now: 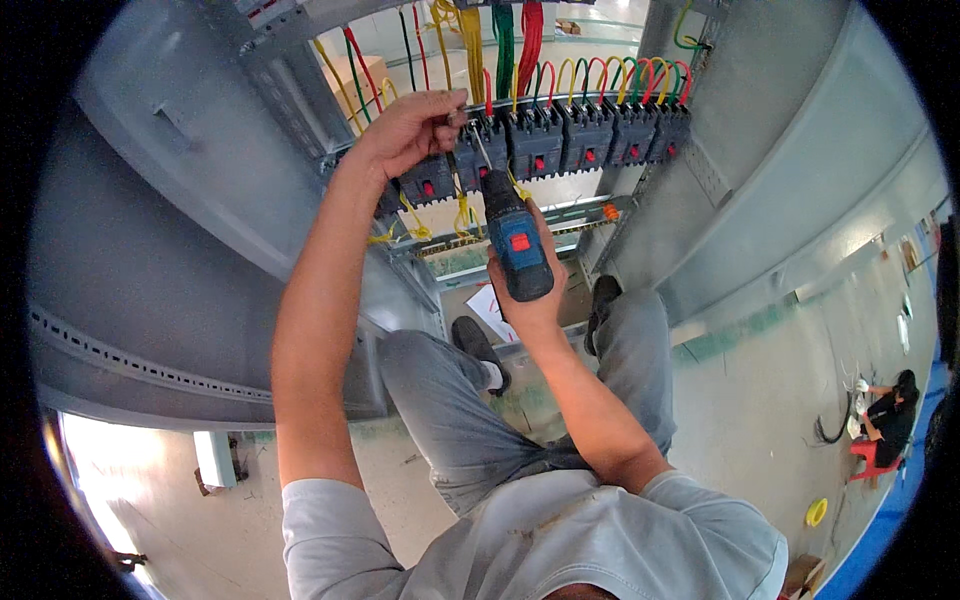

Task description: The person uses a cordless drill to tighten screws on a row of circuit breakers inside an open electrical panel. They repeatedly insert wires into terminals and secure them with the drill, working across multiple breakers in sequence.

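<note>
My right hand (527, 300) grips a blue and black cordless drill (515, 240), whose bit points up at a row of black circuit breakers (560, 140) with red buttons inside a grey metal cabinet. My left hand (410, 130) reaches up to the left end of that row, fingers pinched on the bit or a wire at the breaker terminal; which one I cannot tell. Red, yellow and green wires (600, 75) loop into the tops of the breakers. Yellow wires (462, 212) hang below the row beside the drill.
Grey cabinet panels (170, 240) stand on both sides, with a perforated rail on the left. My legs and black shoes (478, 345) are below the drill. At far right a person (885, 415) sits on a red stool; a yellow roll (817, 512) lies on the floor.
</note>
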Action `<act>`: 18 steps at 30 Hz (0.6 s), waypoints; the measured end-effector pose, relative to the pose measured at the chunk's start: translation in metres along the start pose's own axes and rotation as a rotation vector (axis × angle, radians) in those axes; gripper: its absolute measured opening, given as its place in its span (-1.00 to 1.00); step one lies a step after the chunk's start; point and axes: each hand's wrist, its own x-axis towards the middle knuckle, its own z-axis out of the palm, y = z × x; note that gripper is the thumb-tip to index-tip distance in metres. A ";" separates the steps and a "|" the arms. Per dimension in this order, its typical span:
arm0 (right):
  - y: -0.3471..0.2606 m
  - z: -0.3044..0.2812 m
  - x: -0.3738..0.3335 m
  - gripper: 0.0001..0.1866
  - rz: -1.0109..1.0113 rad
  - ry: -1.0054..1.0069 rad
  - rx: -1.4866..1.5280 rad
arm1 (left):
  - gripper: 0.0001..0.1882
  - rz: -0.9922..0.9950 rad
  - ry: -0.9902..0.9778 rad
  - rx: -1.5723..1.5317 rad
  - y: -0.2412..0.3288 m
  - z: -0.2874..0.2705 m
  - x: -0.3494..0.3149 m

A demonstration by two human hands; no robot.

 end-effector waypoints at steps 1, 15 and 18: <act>0.001 -0.001 -0.001 -0.20 -0.010 -0.007 -0.006 | -0.76 0.028 0.017 0.070 -0.001 -0.002 0.004; 0.015 0.000 -0.008 -0.13 -0.030 0.004 0.074 | -0.66 0.415 0.420 0.900 -0.018 0.001 0.035; 0.012 0.001 -0.008 -0.14 -0.039 0.012 0.086 | -0.65 0.454 0.435 0.899 -0.021 0.000 0.042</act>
